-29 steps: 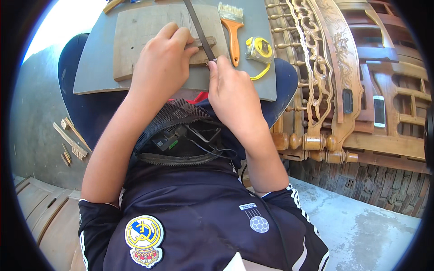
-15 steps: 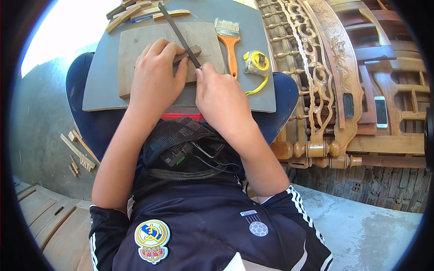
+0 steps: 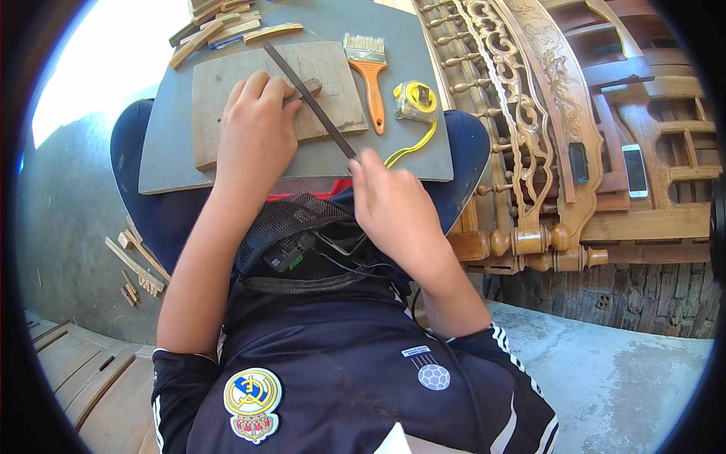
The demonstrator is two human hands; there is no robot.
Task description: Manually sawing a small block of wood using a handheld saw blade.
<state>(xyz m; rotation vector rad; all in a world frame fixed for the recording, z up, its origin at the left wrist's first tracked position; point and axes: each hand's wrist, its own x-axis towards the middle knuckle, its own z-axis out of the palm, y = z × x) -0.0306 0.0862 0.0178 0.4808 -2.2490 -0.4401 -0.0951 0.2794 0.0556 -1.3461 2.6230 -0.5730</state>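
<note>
My right grip (image 3: 393, 200) is closed on the near end of a flat dark metal file (image 3: 314, 104), down by the surface's (image 3: 170, 151) near edge. The file slants up and left from there across a small wooden block (image 3: 308, 88); can't tell if they're touching. My left grip (image 3: 259, 121) is clamped on the block's left end, over a flat wooden board (image 3: 340, 106), though my fingers hide most of the contact.

I'd guess the file is stiff, with a bit of heft but easy one-handed, and best held right at that near end. The block looks light and hard, and might skid on the smooth board, so I'd pin it by the end and keep fingertips clear of the file.

Room-wise, the near edge is right under my right wrist, so pulling back that way is easy. Toward the right edge there's a paintbrush (image 3: 370, 83) and, nearer the edge, a yellow tape measure (image 3: 416, 101), its strap trailing toward the near edge. Wood strips (image 3: 197, 45) crowd the far left corner.
</note>
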